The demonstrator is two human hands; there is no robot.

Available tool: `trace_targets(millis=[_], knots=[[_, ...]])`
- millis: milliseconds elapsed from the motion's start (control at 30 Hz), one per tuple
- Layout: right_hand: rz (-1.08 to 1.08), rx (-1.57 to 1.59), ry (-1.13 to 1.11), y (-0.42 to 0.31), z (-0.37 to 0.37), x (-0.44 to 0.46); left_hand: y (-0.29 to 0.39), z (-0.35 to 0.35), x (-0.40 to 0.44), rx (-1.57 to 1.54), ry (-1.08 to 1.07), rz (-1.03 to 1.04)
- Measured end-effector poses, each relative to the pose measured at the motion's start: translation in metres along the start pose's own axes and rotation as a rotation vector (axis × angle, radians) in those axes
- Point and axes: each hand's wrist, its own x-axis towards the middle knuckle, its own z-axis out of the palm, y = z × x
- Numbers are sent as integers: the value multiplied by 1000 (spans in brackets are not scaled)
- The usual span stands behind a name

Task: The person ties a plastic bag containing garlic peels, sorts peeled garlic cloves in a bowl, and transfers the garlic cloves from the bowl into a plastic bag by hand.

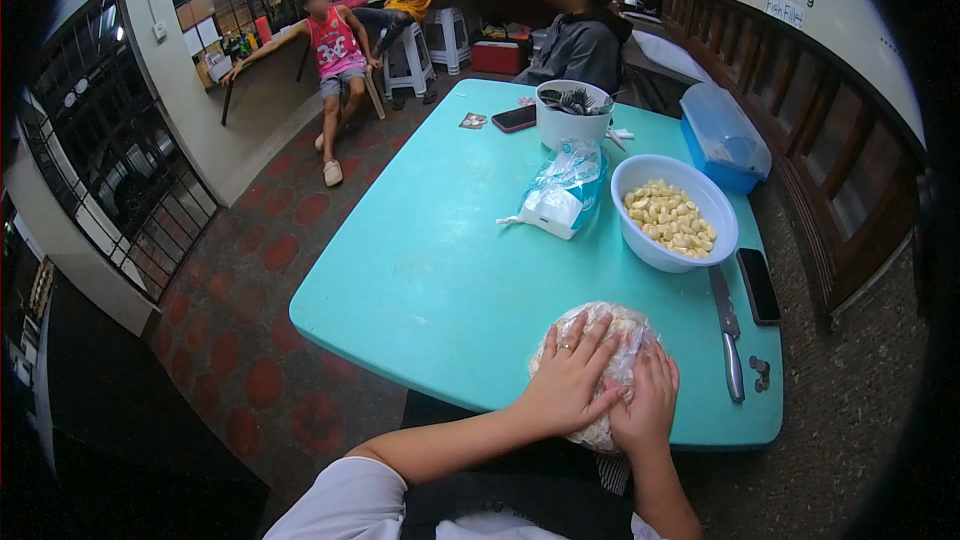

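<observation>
On the near edge of the turquoise table (420,270) lies a clear plastic bag (630,325) with off-white contents that I cannot make out. My left hand (575,385) rests on its left side with the fingers spread and a ring on one finger. Against the right side of the bag, my right hand (645,395) lies with its fingers stretched out. Beyond the hands stands a pale blue bowl (650,254) of peeled garlic cloves (670,220). A knife (729,330) with a grey handle lies to the right of my right hand.
A dark phone (758,285) and some coins (762,372) lie near the right edge. Farther back are a tissue pack (565,190), a white tub (572,128) of dark utensils, another phone (515,119) and a lidded blue box (725,135). Several people sit beyond the table.
</observation>
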Motion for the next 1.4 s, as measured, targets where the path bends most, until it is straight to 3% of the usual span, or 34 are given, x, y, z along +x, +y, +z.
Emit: trace_targets(millis=[533, 733, 833, 933, 1133, 1233, 1333, 1400], knots=[[11, 14, 4, 0, 0, 1, -2, 0, 0, 5, -23, 6], [6, 15, 32, 0, -1, -1, -2, -4, -10, -472, 311, -45], [60, 180, 173, 3, 0, -7, -10, -12, -18, -331, 190, -58], [113, 587, 220, 9, 2, -5, -22, -15, -22, -422, 155, -25], [86, 640, 247, 5, -13, 2, -25, -21, -24, -432, 268, 168], [217, 715, 262, -11, -16, 13, -18, -26, -20, -516, 234, 218], [82, 677, 126, 0, -5, 19, -13, -26, -14, -684, 170, 270], [87, 657, 106, -9, -13, 16, -6, -22, -17, -894, 185, 141]])
